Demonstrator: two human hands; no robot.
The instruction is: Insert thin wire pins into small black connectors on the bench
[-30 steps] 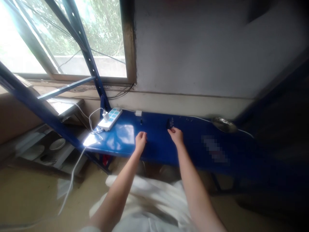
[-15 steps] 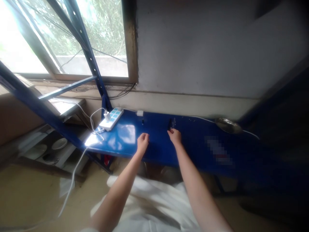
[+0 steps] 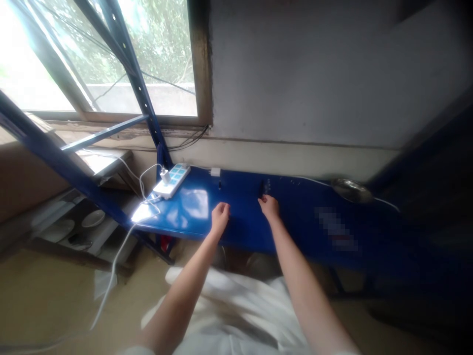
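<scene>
Above the blue tabletop (image 3: 244,217), my left hand (image 3: 220,217) is closed, thumb and fingers together. Whatever it may hold is too small to make out. My right hand (image 3: 269,206) is closed too, its fingertips at the near end of a small dark object (image 3: 261,189). Whether they grip that object or only touch it is unclear. Several tiny clear pieces (image 3: 268,186) lie just right of the dark object. A tiny dark piece (image 3: 219,185) lies on the tabletop beyond my left hand, close to a small white block (image 3: 215,172).
A white power strip (image 3: 172,181) with a plug and cable lies at the table's left end. A shiny metal dish (image 3: 352,190) is at the back right, beside a white cord. Tiny bits (image 3: 294,182) lie along the back edge. A blue metal post (image 3: 138,88) rises at left.
The view has shifted very slightly. Both hands keep nearly the same pose and place over the table, fingers still closed.
</scene>
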